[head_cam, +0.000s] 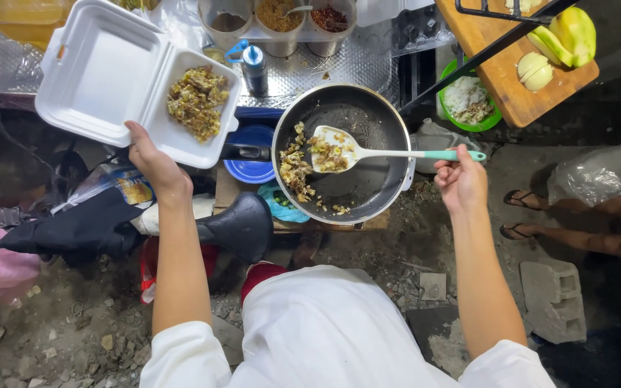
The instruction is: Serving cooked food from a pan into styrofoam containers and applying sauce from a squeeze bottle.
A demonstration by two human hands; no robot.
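Spatula loaded with fried egg scramble, hovering over the dark pan, right hand wrapped around its teal handle! Left of the pan, the left hand grips the near edge of the open white foam box, one compartment already carrying a portion of food. Best play, as I judge it: keep the blade level, bring the box rim close to the pan so crumbs don't drop. More scramble sits along the pan's left side. Behind the pan, seasoning tubs are cut off at the frame's top; their contents are hard to name.
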